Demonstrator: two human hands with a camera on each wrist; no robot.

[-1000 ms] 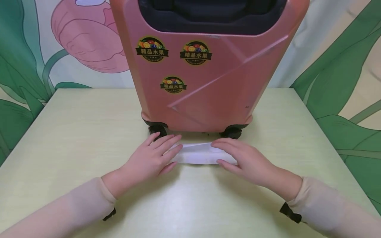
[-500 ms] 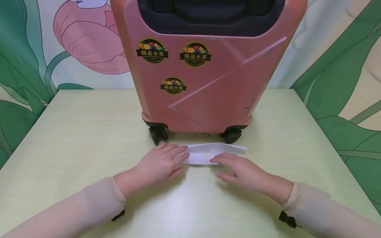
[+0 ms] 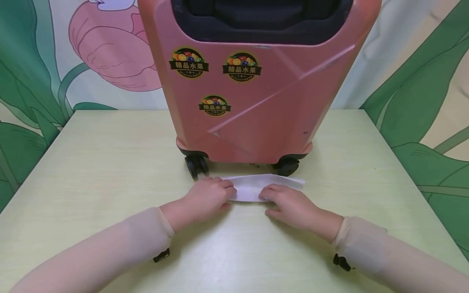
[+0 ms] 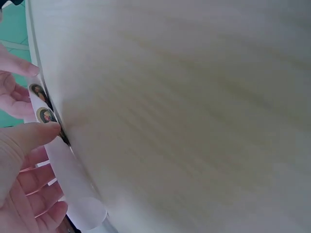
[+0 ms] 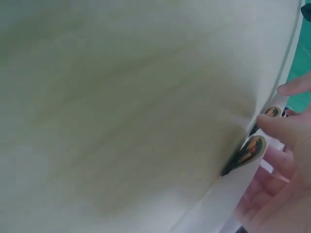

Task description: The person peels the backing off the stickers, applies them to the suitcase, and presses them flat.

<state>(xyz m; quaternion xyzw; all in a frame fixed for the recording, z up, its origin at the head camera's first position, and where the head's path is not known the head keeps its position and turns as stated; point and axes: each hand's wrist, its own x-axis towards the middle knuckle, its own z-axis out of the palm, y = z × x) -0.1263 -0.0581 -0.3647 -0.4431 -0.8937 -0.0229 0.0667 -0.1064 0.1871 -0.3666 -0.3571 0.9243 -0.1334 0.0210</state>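
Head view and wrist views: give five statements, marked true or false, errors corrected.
1. The pink suitcase stands on the table. True.
2. The head view shows five round stickers on the suitcase. False: three stickers show.
3. The left hand and right hand both hold the white strip. True.
4. The white strip is behind the suitcase. False: it is in front.
5. In the left wrist view, round labels show on the white strip. True.
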